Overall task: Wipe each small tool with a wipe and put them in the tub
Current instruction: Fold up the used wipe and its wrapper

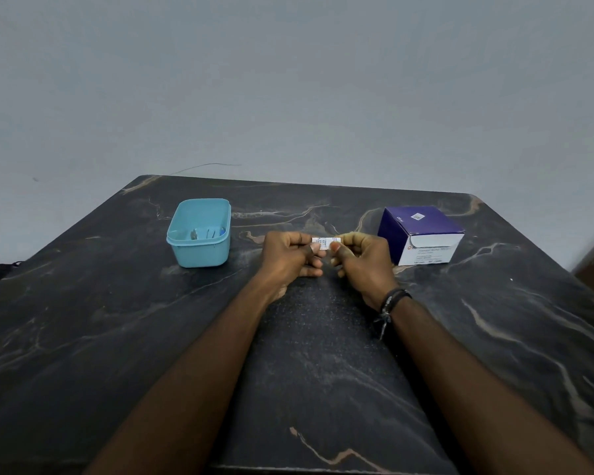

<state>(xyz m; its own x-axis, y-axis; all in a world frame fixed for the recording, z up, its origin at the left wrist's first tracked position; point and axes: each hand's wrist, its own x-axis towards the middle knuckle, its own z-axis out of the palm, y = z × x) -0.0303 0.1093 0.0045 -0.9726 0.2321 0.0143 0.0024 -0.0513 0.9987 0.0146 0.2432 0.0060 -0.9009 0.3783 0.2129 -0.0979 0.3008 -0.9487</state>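
White wipe packet (325,243) is pinched at each end between the left hand (290,257) and right hand (360,260), above a dark marbled tabletop (117,337). Left sits a blue tub (199,250) holding what seem small tools (206,233); right, a purple box (422,234). Grey wall (288,80) behind.

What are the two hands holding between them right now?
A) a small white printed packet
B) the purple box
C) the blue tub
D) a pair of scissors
A: the left hand and right hand each pinch one end of the small white packet, while the blue tub and purple box stand untouched on the table.
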